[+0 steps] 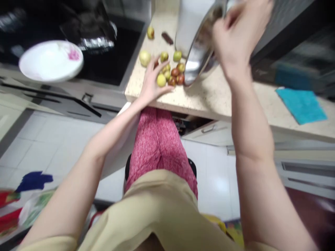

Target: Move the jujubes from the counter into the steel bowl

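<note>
My right hand (239,38) grips the upper edge of a shiny metal bowl (195,64), which is tipped on its side with its lower rim on the countertop. Just left of that rim lies a loose group of green and reddish-brown jujubes (175,73). My left hand (154,82) is beside and partly over these fruits, fingers spread, with a yellow-green one (161,80) between thumb and fingers. A pale round fruit (144,58) rests left of my fingertips. Motion blur softens my right fingers, and the inside of the bowl is mostly hidden.
A dark brown oblong piece (167,38) and another jujube (150,32) lie farther back on the countertop (209,101). To the left, a white flowered plate (49,61) sits by the black cooktop (104,69). A turquoise cloth (300,104) lies at the right.
</note>
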Demonstrator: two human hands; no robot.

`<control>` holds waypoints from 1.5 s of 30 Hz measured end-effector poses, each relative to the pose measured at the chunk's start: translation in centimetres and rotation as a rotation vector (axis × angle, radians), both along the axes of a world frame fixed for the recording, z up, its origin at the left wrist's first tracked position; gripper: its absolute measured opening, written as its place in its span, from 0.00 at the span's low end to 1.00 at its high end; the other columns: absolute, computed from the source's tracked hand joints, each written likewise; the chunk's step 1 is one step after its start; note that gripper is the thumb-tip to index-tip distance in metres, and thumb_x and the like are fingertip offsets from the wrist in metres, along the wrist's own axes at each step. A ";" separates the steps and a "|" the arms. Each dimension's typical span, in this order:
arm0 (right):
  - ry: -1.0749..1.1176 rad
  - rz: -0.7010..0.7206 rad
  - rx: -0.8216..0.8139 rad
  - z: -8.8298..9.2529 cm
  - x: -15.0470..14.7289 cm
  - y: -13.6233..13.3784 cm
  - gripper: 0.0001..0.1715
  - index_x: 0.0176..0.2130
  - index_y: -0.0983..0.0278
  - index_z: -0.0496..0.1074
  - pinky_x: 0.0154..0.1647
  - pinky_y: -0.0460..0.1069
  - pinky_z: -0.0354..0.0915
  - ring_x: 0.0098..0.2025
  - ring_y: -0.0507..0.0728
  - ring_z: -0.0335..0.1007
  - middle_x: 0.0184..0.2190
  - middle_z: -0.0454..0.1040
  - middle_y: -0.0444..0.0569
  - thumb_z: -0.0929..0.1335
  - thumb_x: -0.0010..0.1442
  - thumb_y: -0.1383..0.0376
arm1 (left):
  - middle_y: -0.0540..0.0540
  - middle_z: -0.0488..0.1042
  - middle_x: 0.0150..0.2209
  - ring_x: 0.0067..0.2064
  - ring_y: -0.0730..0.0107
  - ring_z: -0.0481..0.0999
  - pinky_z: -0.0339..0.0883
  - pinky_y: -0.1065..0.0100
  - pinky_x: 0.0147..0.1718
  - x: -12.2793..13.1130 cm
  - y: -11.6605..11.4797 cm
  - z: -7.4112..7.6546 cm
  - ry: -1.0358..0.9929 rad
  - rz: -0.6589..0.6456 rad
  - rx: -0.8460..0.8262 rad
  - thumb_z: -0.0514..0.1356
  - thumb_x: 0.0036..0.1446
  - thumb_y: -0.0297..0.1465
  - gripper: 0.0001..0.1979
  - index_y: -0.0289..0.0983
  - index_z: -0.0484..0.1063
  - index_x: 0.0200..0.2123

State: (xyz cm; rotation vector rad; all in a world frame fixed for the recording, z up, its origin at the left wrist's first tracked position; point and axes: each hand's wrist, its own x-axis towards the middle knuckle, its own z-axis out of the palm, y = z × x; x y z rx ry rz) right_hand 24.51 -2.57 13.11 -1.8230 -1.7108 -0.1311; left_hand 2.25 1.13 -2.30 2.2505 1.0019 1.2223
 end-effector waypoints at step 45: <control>1.490 0.014 0.129 -12.1 0.2 -12.6 0.29 0.17 0.61 0.61 0.11 0.43 0.50 0.13 0.46 0.49 0.12 0.57 0.36 0.80 0.42 0.52 | 0.40 0.65 0.68 0.73 0.58 0.59 0.50 0.49 0.74 -0.8 -3.5 1.1 -0.245 0.043 -0.032 0.43 0.73 0.47 0.26 0.43 0.65 0.63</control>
